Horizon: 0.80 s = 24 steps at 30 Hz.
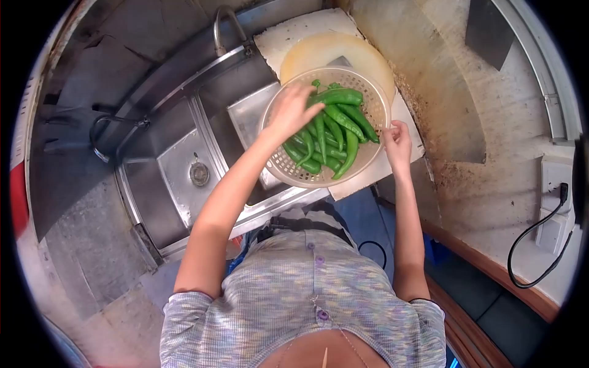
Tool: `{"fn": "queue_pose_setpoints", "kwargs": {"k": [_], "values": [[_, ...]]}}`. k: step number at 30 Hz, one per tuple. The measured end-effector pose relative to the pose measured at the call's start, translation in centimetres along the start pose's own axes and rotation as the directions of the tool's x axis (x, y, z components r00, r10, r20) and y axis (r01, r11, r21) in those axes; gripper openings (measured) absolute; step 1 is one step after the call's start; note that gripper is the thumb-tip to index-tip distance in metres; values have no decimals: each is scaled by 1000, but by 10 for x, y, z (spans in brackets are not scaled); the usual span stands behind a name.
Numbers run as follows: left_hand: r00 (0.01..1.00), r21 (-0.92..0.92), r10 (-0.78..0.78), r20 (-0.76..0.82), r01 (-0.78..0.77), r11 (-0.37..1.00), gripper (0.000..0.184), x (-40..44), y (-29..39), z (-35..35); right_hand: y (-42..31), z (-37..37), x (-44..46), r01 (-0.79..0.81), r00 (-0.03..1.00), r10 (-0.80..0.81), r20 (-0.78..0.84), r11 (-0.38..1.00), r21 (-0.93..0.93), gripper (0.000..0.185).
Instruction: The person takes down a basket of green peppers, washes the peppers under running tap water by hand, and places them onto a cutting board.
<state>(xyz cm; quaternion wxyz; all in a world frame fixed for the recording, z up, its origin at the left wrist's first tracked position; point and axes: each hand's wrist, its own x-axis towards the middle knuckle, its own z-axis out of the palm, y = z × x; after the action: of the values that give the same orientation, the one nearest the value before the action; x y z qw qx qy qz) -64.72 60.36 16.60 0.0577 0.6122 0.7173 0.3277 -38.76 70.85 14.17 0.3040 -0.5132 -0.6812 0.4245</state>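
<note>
A round, light-coloured colander (282, 170) full of long green peppers (333, 126) is over the right end of the sink and the cutting board beside it. My right hand (397, 142) grips the colander's right rim, thumb and fingers closed on it. Over the upper left part of the colander is my left hand (293, 111), its fingers apart, at the edge of the peppers. Whether its fingertips touch a pepper is hard to tell. Behind the colander a round, pale cutting board (300, 52) shows, with part of a grey metal blade (339, 61) on it.
A double steel sink (205, 122) lies to the left, with one curved faucet (228, 13) at the back and another (101, 132) at the far left. A stained wall (442, 92) stands on the right, with a plugged-in black cable (512, 248).
</note>
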Motion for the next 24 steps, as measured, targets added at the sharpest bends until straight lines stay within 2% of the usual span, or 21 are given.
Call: {"fn": "queue_pose_setpoints", "kwargs": {"k": [3,4,8,10,13,16,19,20,24], "values": [[982,105,-67,176,49,993,36,13,10,26,-9,5,-3,65,998,-65,2,993,-102,30],[980,90,-78,184,63,994,33,15,11,26,-6,6,-3,58,998,-60,-10,987,-148,31],[968,-114,-154,199,179,977,37,14,6,13,-1,7,-6,28,1000,-27,14,994,-103,33],[975,-185,-171,139,195,963,37,7,4,1,-3,8,-6,37,999,-35,19,993,-112,34],[978,-253,-208,-1,201,947,37,-8,7,-15,-15,11,-8,140,989,-149,-21,958,-249,38],[974,-247,-180,-137,142,959,40,-15,17,-27,-36,17,-9,414,858,-511,-55,749,-517,43],[977,-270,-167,-133,126,954,41,-20,31,-33,-62,28,-9,543,818,-574,-27,787,-292,49],[982,-268,-140,-129,102,958,44,-21,32,-33,-70,32,-8,569,811,-585,6,786,-241,56],[991,-293,-75,-112,39,955,49,-21,46,-44,-116,32,-4,728,683,-696,223,621,-291,62]]}}
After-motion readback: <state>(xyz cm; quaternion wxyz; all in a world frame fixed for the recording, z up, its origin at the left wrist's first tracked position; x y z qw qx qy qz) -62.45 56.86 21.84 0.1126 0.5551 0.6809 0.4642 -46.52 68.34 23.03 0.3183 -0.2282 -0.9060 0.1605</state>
